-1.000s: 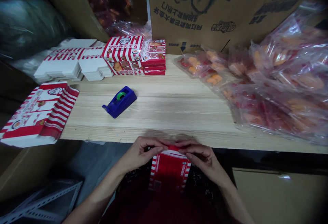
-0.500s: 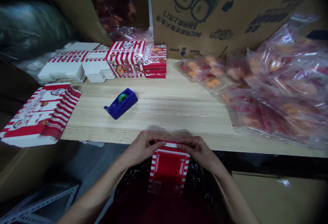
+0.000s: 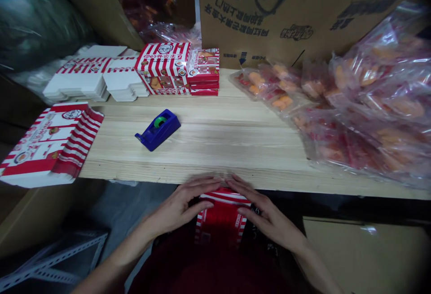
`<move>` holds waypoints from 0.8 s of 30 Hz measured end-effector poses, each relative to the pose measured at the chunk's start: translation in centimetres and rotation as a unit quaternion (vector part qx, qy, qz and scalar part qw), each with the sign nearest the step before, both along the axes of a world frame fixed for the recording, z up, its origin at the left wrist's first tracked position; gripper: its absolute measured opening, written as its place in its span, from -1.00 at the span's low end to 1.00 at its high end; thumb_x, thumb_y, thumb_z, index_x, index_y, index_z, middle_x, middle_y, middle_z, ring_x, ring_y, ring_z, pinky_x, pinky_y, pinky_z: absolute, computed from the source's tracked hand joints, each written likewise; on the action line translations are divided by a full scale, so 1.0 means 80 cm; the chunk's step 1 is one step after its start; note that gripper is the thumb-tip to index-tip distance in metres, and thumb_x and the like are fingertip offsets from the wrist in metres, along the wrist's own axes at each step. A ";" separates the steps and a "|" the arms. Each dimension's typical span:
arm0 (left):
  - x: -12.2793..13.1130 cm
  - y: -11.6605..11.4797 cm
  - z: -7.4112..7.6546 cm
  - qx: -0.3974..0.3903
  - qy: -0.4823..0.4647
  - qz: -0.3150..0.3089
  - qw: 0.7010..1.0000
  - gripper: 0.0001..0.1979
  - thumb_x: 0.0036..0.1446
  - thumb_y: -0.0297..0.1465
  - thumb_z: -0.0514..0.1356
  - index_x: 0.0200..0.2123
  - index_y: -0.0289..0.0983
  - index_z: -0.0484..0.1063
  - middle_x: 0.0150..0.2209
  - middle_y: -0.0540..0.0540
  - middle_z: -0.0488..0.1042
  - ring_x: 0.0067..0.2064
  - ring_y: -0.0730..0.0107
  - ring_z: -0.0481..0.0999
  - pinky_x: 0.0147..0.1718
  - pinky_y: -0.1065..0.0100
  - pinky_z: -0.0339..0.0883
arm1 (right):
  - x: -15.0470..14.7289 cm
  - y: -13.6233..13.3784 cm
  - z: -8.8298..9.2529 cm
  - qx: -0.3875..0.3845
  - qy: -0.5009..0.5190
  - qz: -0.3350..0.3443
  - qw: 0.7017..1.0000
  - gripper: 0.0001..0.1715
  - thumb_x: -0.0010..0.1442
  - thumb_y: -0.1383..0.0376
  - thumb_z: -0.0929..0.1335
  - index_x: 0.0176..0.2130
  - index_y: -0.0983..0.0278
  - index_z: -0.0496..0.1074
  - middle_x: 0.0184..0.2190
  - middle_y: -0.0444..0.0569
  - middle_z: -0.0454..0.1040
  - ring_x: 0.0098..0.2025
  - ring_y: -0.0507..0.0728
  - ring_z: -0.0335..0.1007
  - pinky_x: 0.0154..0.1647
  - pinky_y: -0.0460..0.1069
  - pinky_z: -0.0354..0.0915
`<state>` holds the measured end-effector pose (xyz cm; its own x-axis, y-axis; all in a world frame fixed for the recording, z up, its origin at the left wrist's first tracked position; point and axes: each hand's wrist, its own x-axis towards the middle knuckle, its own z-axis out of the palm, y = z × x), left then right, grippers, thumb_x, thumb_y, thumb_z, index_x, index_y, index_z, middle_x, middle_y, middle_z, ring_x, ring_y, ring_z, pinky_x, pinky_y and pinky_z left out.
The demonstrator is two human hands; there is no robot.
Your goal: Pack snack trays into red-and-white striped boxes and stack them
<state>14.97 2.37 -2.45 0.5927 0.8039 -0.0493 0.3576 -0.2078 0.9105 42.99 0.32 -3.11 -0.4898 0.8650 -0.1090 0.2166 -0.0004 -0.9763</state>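
A red carton (image 3: pixel 222 215) with white-striped edges is at the table's front edge, close to my body. My left hand (image 3: pixel 186 202) holds its left side, thumb on the face and long fingers stretched along the far edge. On the other side, my right hand (image 3: pixel 261 208) holds it likewise, thumb on the face and fingers over the far right corner. The two sets of fingertips nearly meet at the far edge. The carton's lower end fades into shadow against my dark red top. Beyond the hands lies a blue tape dispenser (image 3: pixel 163 132) with a green core.
Flattened striped cartons (image 3: pixel 50 141) lie at left, with white-backed stacks (image 3: pixel 79 83) behind. A folded striped box (image 3: pixel 164 67) and smaller red boxes (image 3: pixel 204 72) stand at the back. Clear bags with orange pieces (image 3: pixel 363 123) pile up at right. A large cardboard box (image 3: pixel 252 29) stands behind.
Both hands have opened from a pinch at the carton's top flap to stretched fingers along its far edge, thumbs lower on the face. The view has tilted slightly down.
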 end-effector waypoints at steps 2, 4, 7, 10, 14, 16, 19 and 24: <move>-0.001 -0.006 -0.010 0.001 -0.013 0.023 1.000 -0.55 0.38 -0.32 0.21 0.30 0.05 0.38 0.31 -0.08 0.44 0.37 0.14 0.35 0.35 0.00 0.22 | -0.002 -0.003 0.001 0.018 -0.002 0.000 1.000 -0.43 0.41 0.25 0.35 0.33 -0.13 0.31 0.40 -0.18 0.29 0.54 0.24 -0.09 0.52 0.42 -0.13; 0.001 -0.012 -0.020 -0.011 -0.035 0.055 0.998 -0.61 0.39 -0.33 0.21 0.24 0.02 0.46 0.24 -0.11 0.51 0.28 0.14 0.46 0.29 0.03 0.31 | -0.006 -0.004 -0.001 0.029 0.001 -0.003 1.000 -0.49 0.42 0.28 0.33 0.28 -0.13 0.37 0.37 -0.18 0.35 0.53 0.23 -0.05 0.51 0.41 -0.07; 0.009 -0.020 -0.022 -0.029 -0.051 0.095 0.994 -0.70 0.38 -0.32 0.22 0.13 -0.02 0.57 0.15 -0.12 0.59 0.19 0.15 0.55 0.22 0.08 0.38 | -0.017 -0.003 -0.013 0.030 0.006 -0.022 0.999 -0.59 0.42 0.25 0.34 0.19 -0.11 0.48 0.25 -0.12 0.51 0.40 0.25 0.27 0.43 0.39 0.15; 0.008 -0.013 -0.011 -0.012 -0.049 0.084 0.995 -0.70 0.38 -0.31 0.22 0.14 -0.03 0.55 0.14 -0.12 0.59 0.17 0.17 0.56 0.21 0.10 0.39 | -0.029 0.001 -0.028 0.039 0.017 -0.117 0.992 -0.71 0.35 0.16 0.41 0.05 -0.05 0.61 0.07 -0.03 0.64 0.13 0.26 0.56 0.24 0.31 0.41; -0.050 0.040 0.008 0.133 -0.009 0.276 0.952 -0.55 0.29 -0.26 0.31 0.22 -0.09 0.41 0.28 -0.18 0.44 0.29 0.11 0.41 0.29 0.03 0.25 | -0.029 0.008 -0.041 0.049 0.015 -0.194 0.980 -0.77 0.21 0.04 0.49 -0.18 0.04 0.70 -0.11 0.00 0.71 -0.04 0.25 0.66 0.03 0.10 0.57; -0.102 0.077 0.014 0.198 0.039 0.441 0.874 -0.56 0.25 -0.25 0.31 0.17 -0.16 0.42 0.32 -0.24 0.35 0.36 0.05 0.28 0.32 -0.02 0.16 | -0.017 0.011 -0.043 0.059 -0.007 -0.193 0.979 -0.75 0.18 0.02 0.50 -0.21 0.05 0.71 -0.15 -0.02 0.72 -0.07 0.24 0.68 -0.04 0.00 0.59; -0.171 0.124 0.020 0.104 0.088 0.487 0.863 -0.72 0.17 -0.21 0.31 -0.12 -0.26 0.54 0.16 -0.29 0.48 0.32 -0.06 0.29 0.21 0.00 0.24 | 0.008 0.015 -0.046 0.083 -0.034 -0.182 0.979 -0.71 0.17 0.01 0.50 -0.14 0.03 0.71 -0.08 -0.05 0.71 -0.02 0.22 0.67 0.00 -0.08 0.56; -0.206 0.151 0.022 -0.066 0.045 0.382 0.921 -0.66 -0.01 -0.12 0.40 -0.47 -0.31 0.56 -0.23 -0.20 0.64 -0.26 0.21 0.54 -0.35 0.32 0.35 | 0.035 0.013 -0.056 0.127 -0.039 -0.169 0.977 -0.67 0.22 0.05 0.48 -0.02 -0.02 0.66 0.07 -0.12 0.65 0.14 0.22 0.58 0.21 -0.01 0.44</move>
